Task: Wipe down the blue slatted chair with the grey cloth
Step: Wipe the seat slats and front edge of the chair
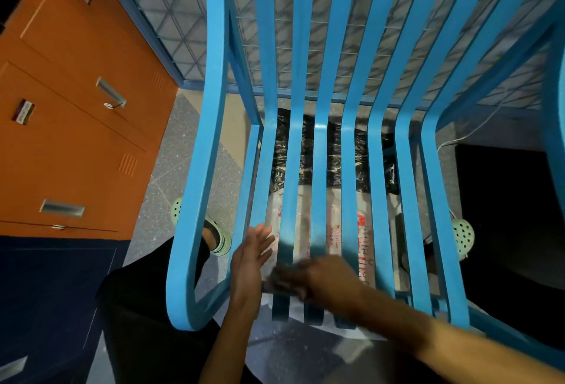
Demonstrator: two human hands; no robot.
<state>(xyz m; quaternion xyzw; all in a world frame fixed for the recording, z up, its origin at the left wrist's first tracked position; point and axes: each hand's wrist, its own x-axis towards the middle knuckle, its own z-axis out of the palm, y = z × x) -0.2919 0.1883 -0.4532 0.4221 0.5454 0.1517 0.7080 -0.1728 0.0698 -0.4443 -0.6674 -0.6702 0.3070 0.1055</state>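
2 bare hands are working at the front edge of 1 blue slatted chair (321,151), which is filling most of the head view. 6 narrow slats are running down the back and along the seat between 2 wider curved side frames; the rightmost frame is partly cut off by the picture edge. The left hand (250,256) is lying at the left side of the seat beside the first slat, fingers (263,235) spread and straight, gripping nothing. The right hand (324,276) is reaching across from the right, heavily blurred, and is pressing 1 grey cloth (279,282) onto the front ends of the middle slats. Its fingers are appearing to curl over the cloth, but the blur is preventing a firm reading of the grip. The cloth itself is showing only as a dark grey smear against the slats, just right of the left wrist.

Under the seat, 1 black plastic bag (333,154) and 1 white bag with red print (363,240) are lying on the speckled floor (171,175). 2 pale green perforated shoes (463,235) are showing, 1 at each side of the chair. 1 orange cabinet (76,108) with 3 visible metal handles is standing to the left.
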